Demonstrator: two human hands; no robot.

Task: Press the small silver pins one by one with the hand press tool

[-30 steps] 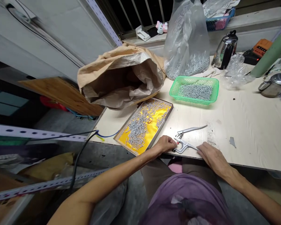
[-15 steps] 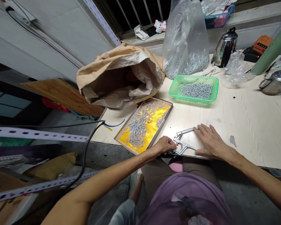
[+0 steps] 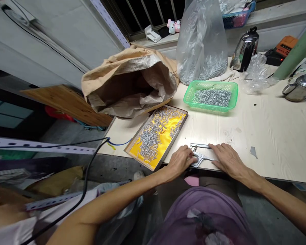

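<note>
Head view: everything below is placed against the metal plier tool (image 3: 201, 153) lying flat at the near edge.
Table (image 3: 270, 136): pale wood-grain top carrying the tool and all that follows.
Paper sack (image 3: 129, 85): brown, lying on its side with its mouth open, well beyond the tool and to its left.
Plastic bag (image 3: 202, 41): clear, upright, its bottom filled with small silver metal pieces, far behind the tool.
Yellow-lined tray (image 3: 158, 136): shallow, strewn with the same silver pieces, just left of the tool.
Green basket (image 3: 211, 96): holds a heap of silver pieces, behind the tool and in front of the plastic bag.
Kettle (image 3: 244, 49): shiny steel, far behind the tool to the right (a steel pot sits further right still).
Left hand (image 3: 180, 160): palm down, fingers curled onto the tool's head end, pressing it to the table.
Right hand (image 3: 225, 157): laid flat and open over the tool's handles, fingers spread, touching them without closing round them.
</note>
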